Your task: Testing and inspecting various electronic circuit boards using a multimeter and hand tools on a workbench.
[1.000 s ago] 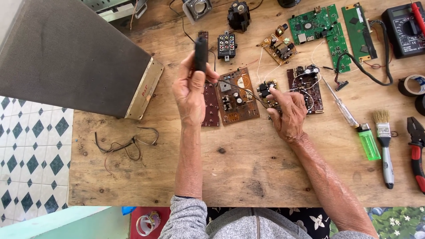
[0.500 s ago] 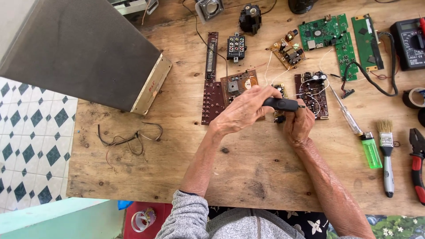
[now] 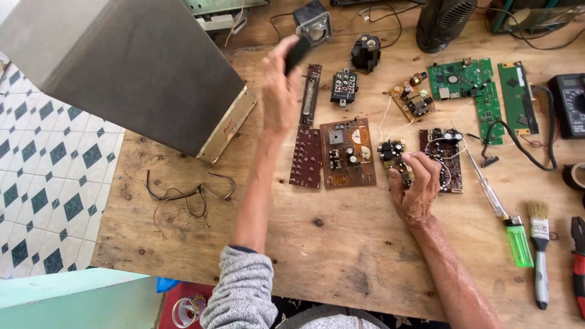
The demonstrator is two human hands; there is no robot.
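The small black object in my left hand is hard to identify: my fingers cover its lower part, and only a dark, slim, blurred end sticks out above them, near the top edge of the wooden table. That hand is closed around it, raised with the arm stretched away from me, the grey sleeve pushed up at the elbow. My right hand lies well apart from it, low on the table, palm down, fingertips curled onto a small circuit board with white wires; what sits beneath my fingers is hidden, so I cannot tell whether they pinch anything. Between the two hands lie a brown circuit board and a dark red perforated board. Further right, a screwdriver touches a green lighter, with a paintbrush just beside them. A multimeter and pliers are cut off at the right edge. A grey speaker cabinet fills the upper left.
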